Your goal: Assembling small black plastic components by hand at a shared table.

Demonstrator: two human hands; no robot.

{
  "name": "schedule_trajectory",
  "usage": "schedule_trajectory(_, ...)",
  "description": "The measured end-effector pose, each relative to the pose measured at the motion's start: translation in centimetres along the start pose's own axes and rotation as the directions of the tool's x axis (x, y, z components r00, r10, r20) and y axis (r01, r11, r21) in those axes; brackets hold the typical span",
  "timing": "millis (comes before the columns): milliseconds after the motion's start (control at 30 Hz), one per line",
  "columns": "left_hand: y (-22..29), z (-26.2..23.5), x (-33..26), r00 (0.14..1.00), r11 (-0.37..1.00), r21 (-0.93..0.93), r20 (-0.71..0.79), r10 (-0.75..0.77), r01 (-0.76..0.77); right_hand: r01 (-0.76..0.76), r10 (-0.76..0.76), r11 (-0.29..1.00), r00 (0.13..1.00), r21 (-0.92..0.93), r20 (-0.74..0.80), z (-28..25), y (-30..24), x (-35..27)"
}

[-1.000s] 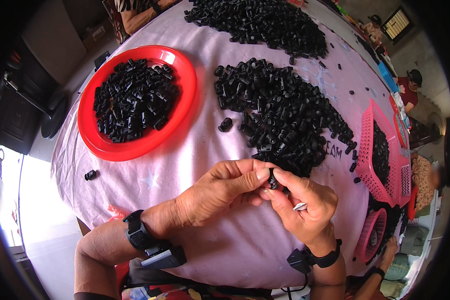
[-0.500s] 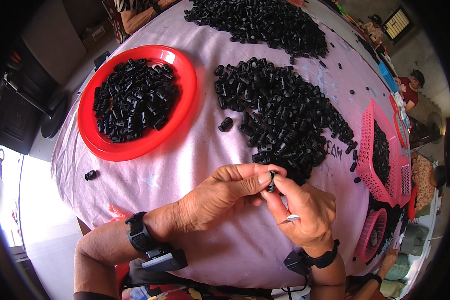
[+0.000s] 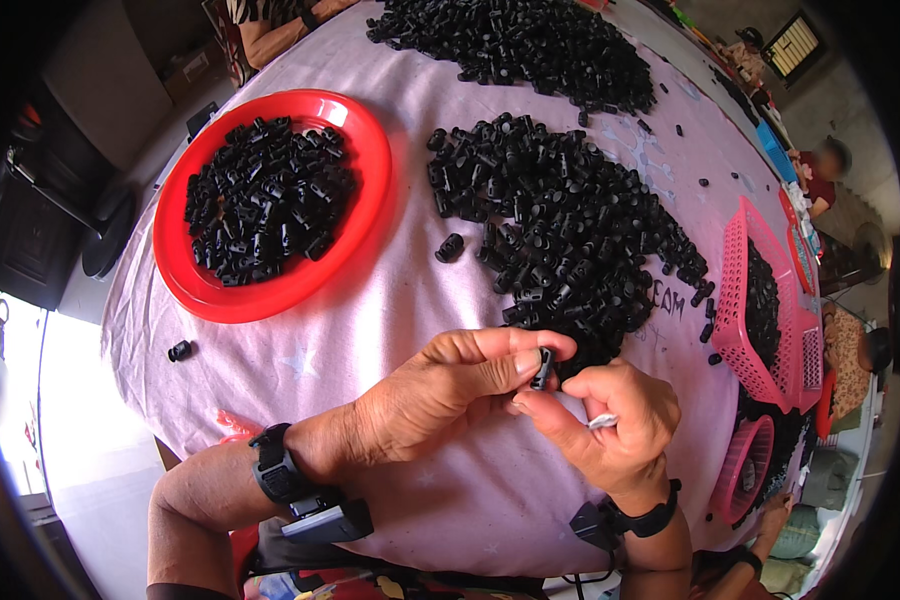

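Observation:
Both hands meet over the near part of a table covered in a pale pink cloth [image 3: 390,310]. My left hand [image 3: 440,395] pinches a small black plastic part [image 3: 542,366] between thumb and forefinger. My right hand [image 3: 610,420] touches the same part from below with its fingertips, and a small white piece [image 3: 600,421] is tucked in its curled fingers. A big heap of the same black parts [image 3: 560,230] lies just beyond the hands. A round red tray [image 3: 200,295] holding several black parts stands at the far left.
A second heap of black parts [image 3: 510,40] lies at the table's far end. Pink baskets [image 3: 740,330] with black parts sit at the right edge. Loose black parts [image 3: 180,351] lie on the cloth. Other people sit at the far side and right.
Both hands stayed together near the heap's front edge. The fingers shifted slightly around the small black part; the right hand's fingertips now sit under it.

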State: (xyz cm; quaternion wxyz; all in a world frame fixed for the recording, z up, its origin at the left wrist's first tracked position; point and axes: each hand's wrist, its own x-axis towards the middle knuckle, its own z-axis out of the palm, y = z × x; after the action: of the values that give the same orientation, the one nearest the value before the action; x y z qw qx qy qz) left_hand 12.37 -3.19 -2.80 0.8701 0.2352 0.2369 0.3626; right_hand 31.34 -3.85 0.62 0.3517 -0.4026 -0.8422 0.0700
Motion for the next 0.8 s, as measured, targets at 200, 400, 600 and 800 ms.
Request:
schedule_trajectory(200,-0.3,-0.2,0.2,0.997,0.998,-0.064,0.077,0.014,-0.009,-0.254,0.226,0.952,0.960,0.172,0.165,0.2,0.9,-0.1)
schedule_trajectory(400,-0.2,0.0,0.2,0.996,1.000,-0.029,0.093,0.003,-0.001,-0.235,0.210,0.964,0.959,0.121,0.191,0.6,1.1,-0.2)
schedule_trajectory(600,-0.3,-0.2,0.2,0.994,1.000,-0.025,0.113,-0.003,0.006,-0.268,0.252,0.962,0.943,0.049,0.218,0.5,0.8,-0.2)
schedule_trajectory(800,-0.2,-0.2,0.2,0.995,1.000,0.013,0.102,-0.021,0.020,-0.260,0.253,0.966,0.942,0.002,0.222,0.4,0.9,-0.4)
